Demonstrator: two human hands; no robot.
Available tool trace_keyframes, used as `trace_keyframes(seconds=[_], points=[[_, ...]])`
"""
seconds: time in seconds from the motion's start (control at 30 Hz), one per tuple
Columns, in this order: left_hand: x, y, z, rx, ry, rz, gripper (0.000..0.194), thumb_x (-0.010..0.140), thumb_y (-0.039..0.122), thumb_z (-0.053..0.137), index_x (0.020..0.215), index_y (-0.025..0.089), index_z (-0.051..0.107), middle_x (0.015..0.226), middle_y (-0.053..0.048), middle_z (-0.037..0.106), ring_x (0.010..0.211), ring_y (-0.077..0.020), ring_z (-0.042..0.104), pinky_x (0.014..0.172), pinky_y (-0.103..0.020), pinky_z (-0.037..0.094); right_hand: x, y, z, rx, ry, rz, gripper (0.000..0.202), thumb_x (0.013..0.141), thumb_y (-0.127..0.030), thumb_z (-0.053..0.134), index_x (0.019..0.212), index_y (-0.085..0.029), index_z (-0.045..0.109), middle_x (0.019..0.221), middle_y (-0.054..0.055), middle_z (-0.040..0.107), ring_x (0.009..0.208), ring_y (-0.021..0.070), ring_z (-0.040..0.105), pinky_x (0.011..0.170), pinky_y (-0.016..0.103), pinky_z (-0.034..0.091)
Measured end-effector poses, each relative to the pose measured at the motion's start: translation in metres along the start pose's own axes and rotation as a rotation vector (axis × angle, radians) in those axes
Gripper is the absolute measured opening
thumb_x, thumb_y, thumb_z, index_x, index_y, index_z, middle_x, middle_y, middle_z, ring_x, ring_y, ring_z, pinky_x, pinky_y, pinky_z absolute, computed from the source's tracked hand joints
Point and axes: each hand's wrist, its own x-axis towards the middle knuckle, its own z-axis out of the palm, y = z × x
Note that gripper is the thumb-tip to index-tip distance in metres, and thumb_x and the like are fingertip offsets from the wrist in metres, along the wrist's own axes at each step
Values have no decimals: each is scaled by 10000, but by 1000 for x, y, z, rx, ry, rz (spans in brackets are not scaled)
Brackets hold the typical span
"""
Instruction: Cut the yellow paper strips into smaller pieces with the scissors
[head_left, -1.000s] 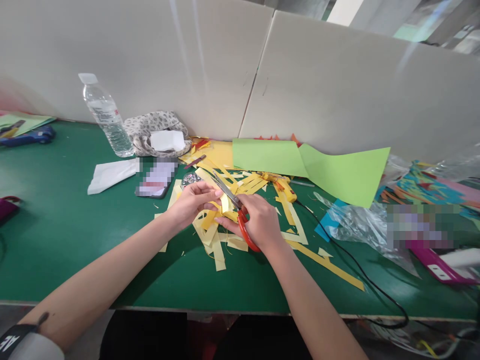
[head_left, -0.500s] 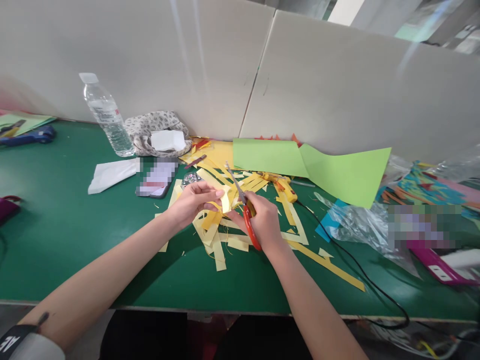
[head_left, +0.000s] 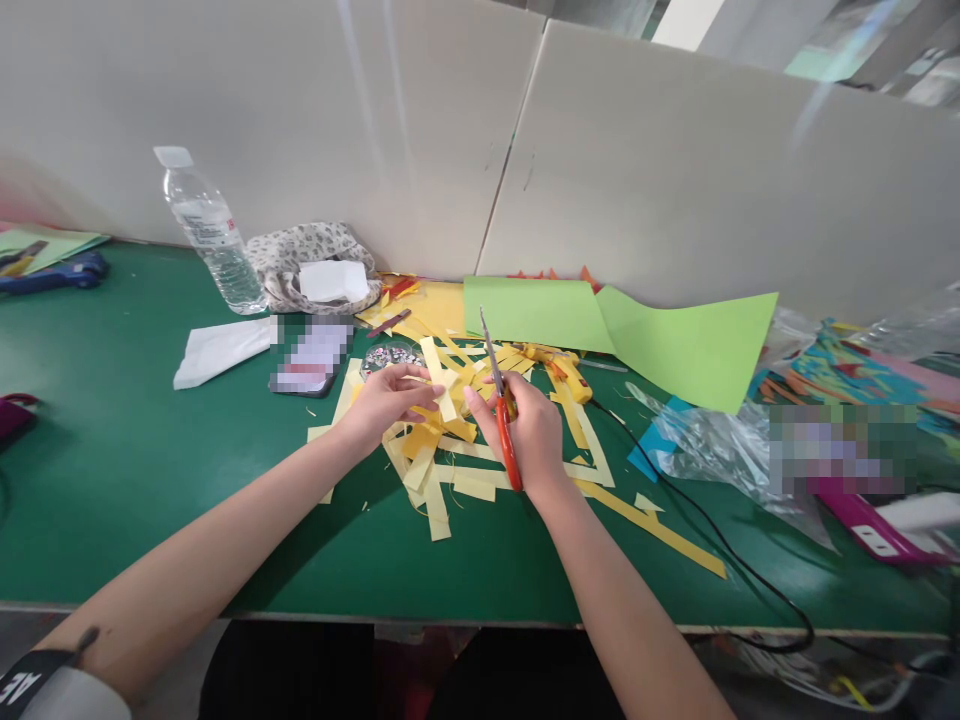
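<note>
My left hand pinches a short pale yellow paper strip between thumb and fingers, above a heap of yellow paper strips. The strip stands slanted, its upper end leaning left. My right hand is wrapped round the scissors, which have red handles. Their blades point up and away, look closed, and are apart from the strip. Beyond my left hand sits a clear round container of small multicoloured bits, partly hidden by the hand. A yellow glue gun lies just beyond my right hand.
Green card sheets lean at the wall. At the left stand a water bottle and a spotted cloth pouch, near a phone. A black cord crosses the right side, near a plastic bag.
The strip in my left hand, bent before, now stands straighter and taller. The scissors have turned more upright and moved right, away from it. More of the round container shows.
</note>
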Motion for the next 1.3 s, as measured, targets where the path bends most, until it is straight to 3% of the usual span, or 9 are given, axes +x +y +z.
trace_keyframes(seconds=[0.3, 0.43, 0.53, 0.67, 0.73, 0.8, 0.87, 0.97, 1.3], points=[[-3, 10, -6, 30, -7, 75, 215, 634, 252, 703, 750, 190, 534, 574, 20, 535, 493, -90, 518, 484, -223, 411, 0, 10, 4, -101, 82, 33, 254, 781, -377, 467, 903, -193, 593, 687, 39, 631, 632, 182, 564, 547, 270, 387], [-3, 9, -7, 174, -57, 110, 153, 668, 267, 648, 747, 195, 539, 526, 38, 460, 440, -88, 428, 456, -237, 354, 2, 15, 6, -140, 164, 66, 248, 761, -297, 454, 932, -192, 600, 726, 57, 641, 650, 199, 571, 541, 286, 389], [-5, 3, -4, 428, -31, 196, 235, 673, 297, 637, 865, 203, 539, 647, 9, 540, 517, -123, 488, 482, -255, 368, 3, 18, 6, -169, 206, 73, 258, 741, -278, 465, 942, -191, 600, 728, 61, 637, 634, 200, 566, 533, 295, 393], [-9, -6, 3, 868, 96, 539, 340, 714, 277, 599, 1033, 214, 502, 1053, -85, 557, 858, -216, 556, 668, -343, 442, 2, 19, 6, -162, 223, 60, 247, 734, -278, 474, 933, -200, 598, 732, 58, 636, 645, 204, 573, 534, 296, 401], [-12, -8, 6, 998, 34, 711, 272, 754, 254, 565, 1019, 212, 518, 1094, -102, 539, 973, -242, 527, 744, -370, 438, 2, 18, 6, -157, 222, 51, 241, 735, -279, 479, 932, -200, 594, 742, 60, 636, 665, 208, 582, 544, 299, 407], [-13, -10, 9, 1085, -114, 839, 173, 794, 266, 536, 958, 213, 557, 1058, -96, 563, 985, -243, 524, 798, -386, 422, 1, 17, 6, -156, 213, 43, 235, 739, -281, 481, 932, -199, 590, 742, 58, 636, 676, 210, 587, 560, 302, 413], [-15, -11, 10, 1159, -246, 920, 147, 814, 305, 527, 909, 214, 593, 1043, -87, 586, 967, -245, 533, 850, -414, 390, 1, 16, 5, -164, 199, 41, 232, 741, -283, 482, 932, -198, 586, 742, 55, 637, 690, 212, 590, 571, 303, 416], [-16, -13, 11, 1243, -346, 973, 168, 822, 333, 525, 878, 218, 633, 1048, -86, 612, 971, -261, 536, 918, -467, 322, 1, 13, 4, -176, 177, 37, 226, 752, -282, 472, 926, -188, 581, 748, 62, 639, 698, 211, 589, 573, 303, 418], [-15, -18, 13, 1479, -297, 1044, 286, 878, 192, 387, 766, 209, 651, 712, -50, 630, 725, -197, 573, 932, -462, 319, -1, 12, 5, -138, 184, 11, 215, 752, -268, 463, 914, -193, 584, 770, 52, 655, 717, 203, 587, 587, 292, 409]])
